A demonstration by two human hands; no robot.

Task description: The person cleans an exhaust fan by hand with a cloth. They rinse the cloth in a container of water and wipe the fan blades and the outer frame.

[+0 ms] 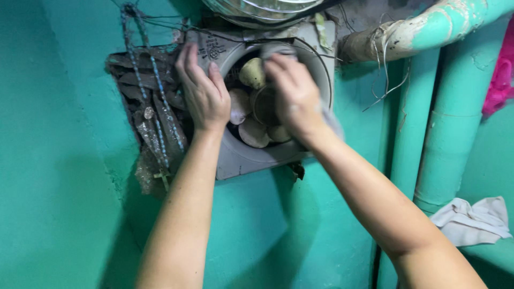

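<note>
Teal wall (64, 160) carries grey fan housing (241, 158); white rag (471, 219) on ledge (495, 257).

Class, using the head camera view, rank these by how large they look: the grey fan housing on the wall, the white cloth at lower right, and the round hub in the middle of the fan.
1. Fan housing, clearly largest.
2. White cloth.
3. Fan hub, smallest, though the right hand partly covers it.
The left hand rests on the housing's left edge.

The fan housing (251, 155) sits in the wall (64, 160), with its blades (251, 131) inside the round opening, a beaded string (155, 101) hanging just left of it, pipes (450, 107) standing to its right, and a cloth (471, 219) lying on the ledge (492, 257) at lower right.
</note>
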